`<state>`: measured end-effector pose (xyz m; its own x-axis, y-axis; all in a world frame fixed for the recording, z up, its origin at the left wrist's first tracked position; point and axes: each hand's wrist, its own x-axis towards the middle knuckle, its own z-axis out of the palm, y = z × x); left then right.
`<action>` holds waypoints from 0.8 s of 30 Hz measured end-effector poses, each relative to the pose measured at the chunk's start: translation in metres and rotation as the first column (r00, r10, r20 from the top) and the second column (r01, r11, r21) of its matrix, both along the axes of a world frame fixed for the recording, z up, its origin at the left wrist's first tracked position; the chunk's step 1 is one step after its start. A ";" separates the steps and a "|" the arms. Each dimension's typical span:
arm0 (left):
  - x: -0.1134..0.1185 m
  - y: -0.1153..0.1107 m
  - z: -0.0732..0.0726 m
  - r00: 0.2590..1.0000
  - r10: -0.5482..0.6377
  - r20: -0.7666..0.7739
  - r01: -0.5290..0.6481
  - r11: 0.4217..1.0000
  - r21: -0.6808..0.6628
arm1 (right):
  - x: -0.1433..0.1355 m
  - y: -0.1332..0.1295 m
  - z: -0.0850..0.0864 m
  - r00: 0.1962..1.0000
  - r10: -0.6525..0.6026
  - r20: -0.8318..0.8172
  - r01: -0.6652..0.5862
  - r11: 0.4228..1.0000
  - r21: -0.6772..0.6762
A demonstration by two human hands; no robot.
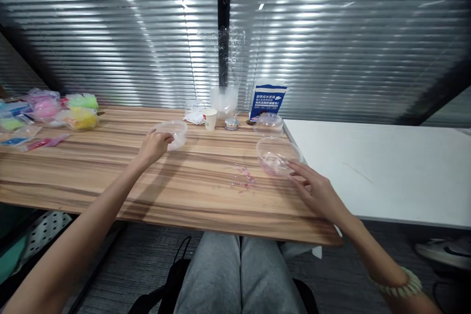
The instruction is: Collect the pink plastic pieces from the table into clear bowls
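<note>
My left hand [156,147] is closed at the rim of a clear plastic bowl [178,132] on the left part of the wooden table, its fingers bent over the near side. A second clear bowl [275,143], with something pinkish low inside, stands to the right. Against that bowl's near right side rest the fingertips of my right hand [312,186]; its fingers are stretched out and the thumb is apart. Between the bowls, nearer to me, lie crumpled clear scraps with pink bits [245,179].
Behind stand a paper cup [210,120], a small round container [231,124], a blue-and-white packet [268,102] and another clear container [270,123]. Colourful bagged items [46,108] lie at the far left. A white table [386,171] adjoins on the right; window blinds hang behind.
</note>
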<state>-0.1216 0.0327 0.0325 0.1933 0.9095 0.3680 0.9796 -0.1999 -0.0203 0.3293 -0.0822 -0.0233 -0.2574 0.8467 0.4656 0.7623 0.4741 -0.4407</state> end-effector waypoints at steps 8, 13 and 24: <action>-0.028 0.004 0.033 0.930 0.089 0.357 -0.096 0.995 0.003 | -0.016 -0.021 0.004 0.990 -0.029 0.140 0.000 0.979 0.206; -0.015 -0.016 0.040 0.952 -0.163 0.259 0.044 0.911 0.411 | -0.031 -0.030 -0.003 0.972 0.082 0.219 -0.106 0.989 0.099; 0.061 -0.170 -0.013 0.705 -0.704 -0.089 0.701 0.672 0.239 | -0.095 -0.038 0.002 0.894 0.397 0.209 -0.396 0.917 -0.047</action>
